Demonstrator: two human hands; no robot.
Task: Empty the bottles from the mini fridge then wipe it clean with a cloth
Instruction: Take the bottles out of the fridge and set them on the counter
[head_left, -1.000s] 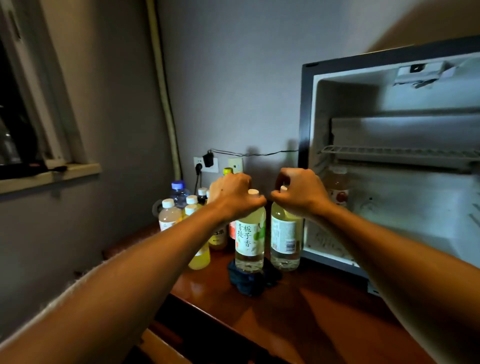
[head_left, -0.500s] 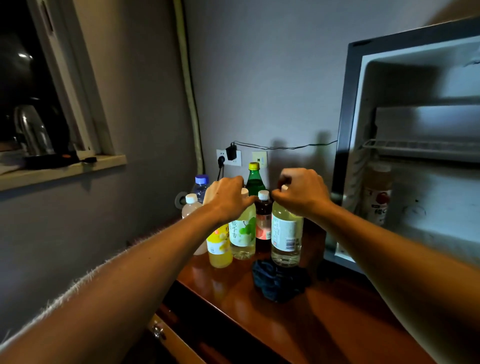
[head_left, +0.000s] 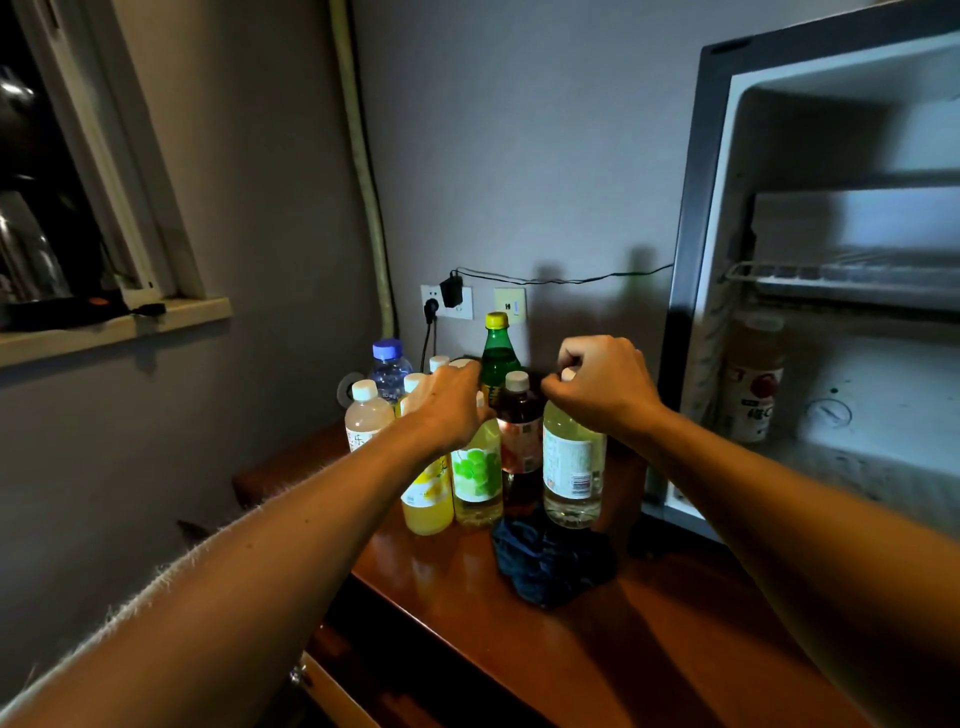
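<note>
The room is dim, with a warm cast on the wooden tabletop (head_left: 649, 639), which carries soft reflections. The brightest area is the pale inside of the fridge (head_left: 857, 234), though its shelves look smeared and soft. The window (head_left: 47, 171) is black apart from small glints. Bottle shadows fall on the grey wall (head_left: 519, 156) behind, so light comes from the viewer's side. Straight lines bow near the edges, and both forearms stretch wide at the bottom corners. Fine detail is grainy.

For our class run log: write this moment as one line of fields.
step: emptying fridge | left hand: on grape-label bottle | right hand: grips pale bottle | left inside: one bottle | cloth: unused
</note>
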